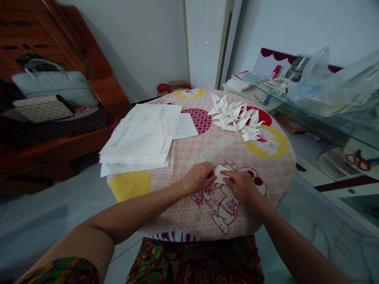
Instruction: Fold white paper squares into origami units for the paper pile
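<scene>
Between my two hands, low on the pink patterned tablecloth, lies a small folded white paper (219, 173). My left hand (200, 176) pinches its left edge with curled fingers. On the right side, my right hand (240, 184) has its fingers on the paper, pressed together. Several folded white paper pieces with pointed tips (237, 117) sit in a cluster farther back on the round table. A stack of printed white sheets (137, 136) rests on the table's left part, with a loose sheet (180, 126) overlapping its right side.
The round table (183, 213) has a cloth cover. At the right, a glass-topped stand (325, 118) holds plastic bags (322, 85), papers and a red item. Scissors (357, 161) show at the far right. A wooden seat (103, 85) with a grey bag (62, 85) stands at the left.
</scene>
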A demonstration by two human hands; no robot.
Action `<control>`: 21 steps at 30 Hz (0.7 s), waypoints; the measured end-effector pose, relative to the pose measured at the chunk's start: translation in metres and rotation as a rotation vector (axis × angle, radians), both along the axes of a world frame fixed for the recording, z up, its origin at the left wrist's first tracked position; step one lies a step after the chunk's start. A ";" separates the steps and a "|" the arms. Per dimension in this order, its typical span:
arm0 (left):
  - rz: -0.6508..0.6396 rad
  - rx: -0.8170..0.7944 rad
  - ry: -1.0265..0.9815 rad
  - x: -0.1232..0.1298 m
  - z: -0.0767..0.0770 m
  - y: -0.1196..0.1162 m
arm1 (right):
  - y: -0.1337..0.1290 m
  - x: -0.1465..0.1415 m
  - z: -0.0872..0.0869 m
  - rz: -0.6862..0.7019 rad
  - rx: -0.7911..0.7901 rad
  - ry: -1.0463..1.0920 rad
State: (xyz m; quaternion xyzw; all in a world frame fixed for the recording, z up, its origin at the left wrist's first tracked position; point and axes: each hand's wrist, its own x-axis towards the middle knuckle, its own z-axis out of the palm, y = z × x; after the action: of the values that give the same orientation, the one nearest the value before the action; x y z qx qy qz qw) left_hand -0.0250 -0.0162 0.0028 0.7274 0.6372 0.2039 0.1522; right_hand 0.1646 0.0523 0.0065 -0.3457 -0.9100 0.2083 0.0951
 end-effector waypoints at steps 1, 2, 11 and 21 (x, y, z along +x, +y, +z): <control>0.002 0.001 -0.008 0.000 0.000 0.000 | 0.002 0.000 0.002 -0.002 -0.020 -0.004; 0.003 0.004 -0.015 0.000 0.000 0.000 | 0.003 -0.001 0.003 -0.003 -0.036 -0.002; -0.013 0.035 -0.057 -0.002 -0.003 -0.002 | 0.004 -0.001 0.002 0.003 -0.056 0.022; -0.010 0.049 -0.052 -0.002 -0.004 0.001 | -0.003 -0.001 0.001 0.029 0.073 -0.111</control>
State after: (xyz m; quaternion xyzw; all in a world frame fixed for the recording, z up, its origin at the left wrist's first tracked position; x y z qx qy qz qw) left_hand -0.0271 -0.0151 -0.0015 0.7287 0.6241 0.2374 0.1519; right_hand 0.1636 0.0497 0.0080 -0.3397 -0.9258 0.1568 0.0540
